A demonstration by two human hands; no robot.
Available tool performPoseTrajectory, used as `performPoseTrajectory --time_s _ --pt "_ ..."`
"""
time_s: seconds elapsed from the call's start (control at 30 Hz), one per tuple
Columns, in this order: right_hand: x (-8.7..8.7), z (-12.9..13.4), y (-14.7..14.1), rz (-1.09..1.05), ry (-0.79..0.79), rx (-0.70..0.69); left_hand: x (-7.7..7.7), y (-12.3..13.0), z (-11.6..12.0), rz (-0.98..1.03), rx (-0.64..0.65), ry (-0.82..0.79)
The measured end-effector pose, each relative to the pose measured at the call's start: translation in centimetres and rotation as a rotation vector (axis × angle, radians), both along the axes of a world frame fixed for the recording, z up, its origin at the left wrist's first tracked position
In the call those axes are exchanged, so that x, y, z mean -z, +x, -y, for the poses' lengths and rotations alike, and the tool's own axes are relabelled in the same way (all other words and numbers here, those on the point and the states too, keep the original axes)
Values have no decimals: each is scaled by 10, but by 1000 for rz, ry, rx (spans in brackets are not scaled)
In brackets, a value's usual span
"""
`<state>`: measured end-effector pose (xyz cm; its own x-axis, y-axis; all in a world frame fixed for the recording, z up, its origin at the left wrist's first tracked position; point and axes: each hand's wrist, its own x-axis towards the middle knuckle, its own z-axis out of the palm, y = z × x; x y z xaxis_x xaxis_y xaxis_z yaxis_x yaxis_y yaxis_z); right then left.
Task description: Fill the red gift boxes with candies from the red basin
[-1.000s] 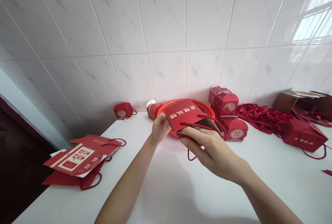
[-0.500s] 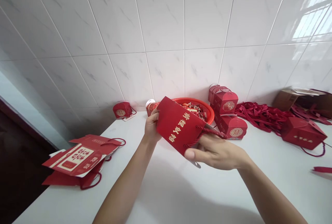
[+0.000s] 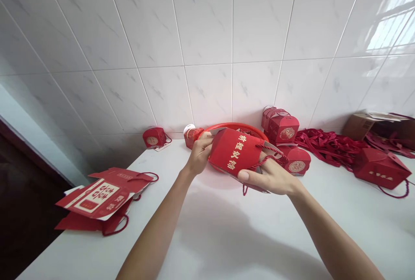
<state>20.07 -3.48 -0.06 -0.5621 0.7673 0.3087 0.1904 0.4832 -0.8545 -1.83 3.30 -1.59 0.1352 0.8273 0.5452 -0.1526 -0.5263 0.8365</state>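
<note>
A red paper box [image 3: 235,150] with gold characters and twisted red cord handles is held tilted above the white table. My left hand [image 3: 200,154] grips its left end, with the fingers partly behind the card. At the other end my right hand [image 3: 270,176] holds it, thumb on the near side and the other fingers partly hidden by the cords. Behind the box, a red plastic basket [image 3: 227,125] is mostly covered from view.
Flat red bags [image 3: 100,197] lie at the left. Small red boxes [image 3: 154,137] stand by the wall, others [image 3: 296,159] are stacked right of the basket. Red ribbons [image 3: 327,146], a cardboard box [image 3: 358,128] and another red box [image 3: 381,169] are at the right.
The held box has turned closer to level and its body looks more opened out. Both hands have shifted slightly, the right one upward. The basket's contents are now mostly hidden.
</note>
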Motion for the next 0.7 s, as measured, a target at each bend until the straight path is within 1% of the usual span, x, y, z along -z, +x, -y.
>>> performPoseTrajectory --time_s 0.03,0.1,0.23,0.33,0.43,0.57,0.67,0.7 --pt "0 -1 0 7 -35 -15 -3 -1 1 -61 -5 24" --pt "0 -3 0 -11 -71 6 -5 -1 4 -94 12 26" --pt "0 -11 2 -133 -77 90 -2 1 4 -75 167 -66" --pt "0 -16 5 -171 -178 115 -2 1 4 -48 265 -149" --pt "0 -20 8 -157 -277 160 -7 1 7 -45 339 -209" --pt "1 -22 9 -144 -270 253 -11 4 12 -68 386 -227" --pt "6 -26 9 -153 -285 244 -9 7 13 -62 410 -247" --pt "8 -28 10 -194 -262 240 -8 9 13 -56 407 -250"
